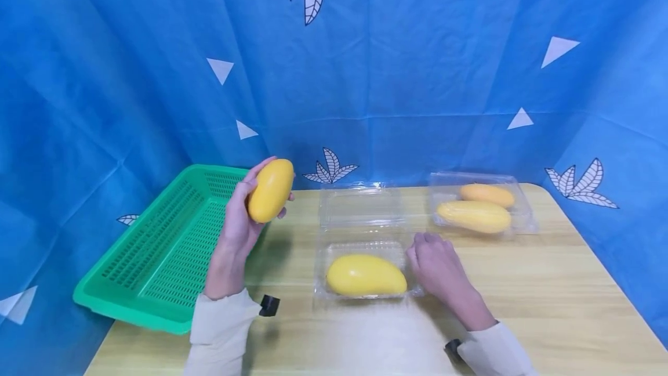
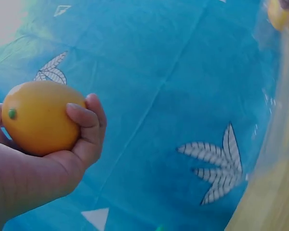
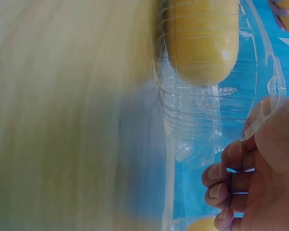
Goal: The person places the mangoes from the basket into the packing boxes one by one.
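Note:
My left hand [image 1: 237,225] holds a yellow mango [image 1: 271,190] up above the table, near the right side of the green basket. Seen from the left wrist, the fingers curl round this mango, and a small green stem spot shows on its end. A second yellow mango [image 1: 365,275] lies in the base of a clear plastic clamshell box [image 3: 273,57], whose lid [image 1: 360,208] is folded back flat behind it. At the box's right corner, my right hand [image 1: 440,268] pinches the rim, its fingers curled.
A green slotted basket [image 1: 172,248] stands at the left of the wooden table [image 1: 563,295]. At the back right, another clear plastic box [image 1: 526,222] contains two yellow-orange fruits [image 1: 475,216]. A blue patterned cloth [image 1: 417,74] hangs behind and at both sides.

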Available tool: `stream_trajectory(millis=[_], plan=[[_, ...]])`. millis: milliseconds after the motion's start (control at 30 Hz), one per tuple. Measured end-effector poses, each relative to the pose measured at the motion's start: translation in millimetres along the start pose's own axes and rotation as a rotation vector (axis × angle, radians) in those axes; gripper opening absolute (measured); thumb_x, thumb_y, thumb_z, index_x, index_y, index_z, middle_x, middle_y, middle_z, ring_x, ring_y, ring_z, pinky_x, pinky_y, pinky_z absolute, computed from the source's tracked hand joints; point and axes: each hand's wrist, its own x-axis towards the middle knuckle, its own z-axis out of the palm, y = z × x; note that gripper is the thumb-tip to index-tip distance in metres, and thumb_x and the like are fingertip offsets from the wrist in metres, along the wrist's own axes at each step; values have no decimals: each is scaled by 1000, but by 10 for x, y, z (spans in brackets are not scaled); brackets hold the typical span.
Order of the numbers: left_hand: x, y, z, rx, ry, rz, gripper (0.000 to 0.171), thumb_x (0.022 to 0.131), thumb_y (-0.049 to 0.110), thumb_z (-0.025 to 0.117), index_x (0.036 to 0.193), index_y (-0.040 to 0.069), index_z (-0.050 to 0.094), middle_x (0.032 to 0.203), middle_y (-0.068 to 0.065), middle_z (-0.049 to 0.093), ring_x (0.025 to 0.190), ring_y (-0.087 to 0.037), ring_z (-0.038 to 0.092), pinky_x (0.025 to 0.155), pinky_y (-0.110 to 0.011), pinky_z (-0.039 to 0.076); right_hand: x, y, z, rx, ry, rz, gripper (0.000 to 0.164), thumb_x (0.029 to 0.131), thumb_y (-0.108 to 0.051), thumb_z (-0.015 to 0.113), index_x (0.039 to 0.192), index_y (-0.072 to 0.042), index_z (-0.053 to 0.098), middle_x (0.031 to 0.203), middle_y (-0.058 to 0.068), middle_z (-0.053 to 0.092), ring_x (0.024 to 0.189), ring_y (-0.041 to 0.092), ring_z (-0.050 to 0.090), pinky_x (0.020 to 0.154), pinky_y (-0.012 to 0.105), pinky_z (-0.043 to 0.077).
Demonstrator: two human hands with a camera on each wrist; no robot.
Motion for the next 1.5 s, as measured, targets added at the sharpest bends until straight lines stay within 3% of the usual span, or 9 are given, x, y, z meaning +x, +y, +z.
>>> stream_trajectory(millis=[300,500,600,767,967,1167,1267,1400,1500], plan=[[86,-297,283,-95,-62,-54,52,107,25,46,158,16,35,138,-16,46,95,-26,63,65,-26,56,-2,10,60,-1,-5,17,30,99,-8,51,71,-15,45,68,3,47,75,30,58,75,52,52],[143,-473,357,-109,2,-98,51,106,19,50,156,21,39,145,-14,43,107,-29,64,70,-29,58,16,23,40,-19,8,9,28,99,-9,52,72,-14,46,68,3,45,70,26,53,69,46,50],[157,-534,368,-138,43,-132,45,105,22,51,150,22,45,141,-14,46,108,-29,64,69,-29,57,18,19,25,-16,3,7,27,99,-9,51,73,-14,47,68,3,46,71,26,52,70,47,50],[189,-645,396,-248,8,-189,43,109,29,46,150,17,46,139,-15,51,112,-29,64,77,-30,56,-4,36,2,-16,-8,32,27,99,-11,50,73,-14,47,71,5,49,77,30,57,75,51,51],[206,-726,392,-267,38,-224,43,109,34,49,147,15,51,139,-15,56,117,-30,65,87,-35,54,5,43,13,-16,-13,18,30,100,-10,50,71,-15,44,66,0,40,67,21,45,66,42,46],[214,-780,408,-311,-20,-267,49,108,41,50,147,12,46,141,-19,55,122,-33,64,84,-31,58,42,33,15,-8,-1,-1,31,99,-9,51,70,-15,43,64,0,40,65,21,45,64,41,46],[223,-797,437,-278,-62,-262,48,107,30,53,150,10,45,142,-19,52,123,-35,61,91,-35,57,44,35,14,-8,-14,9,30,99,-10,50,70,-15,44,65,0,41,66,21,46,64,42,47],[237,-814,482,-162,-83,-243,53,103,12,58,154,8,44,146,-16,48,123,-31,57,104,-46,51,38,36,10,-4,-14,12,31,99,-10,50,70,-16,44,65,0,41,67,21,47,65,43,47],[236,-824,523,-59,-75,-227,55,99,10,64,152,11,49,148,-12,47,123,-27,54,105,-41,51,35,34,6,-3,-4,8,30,99,-10,50,70,-16,44,65,0,41,66,20,46,63,41,45]])
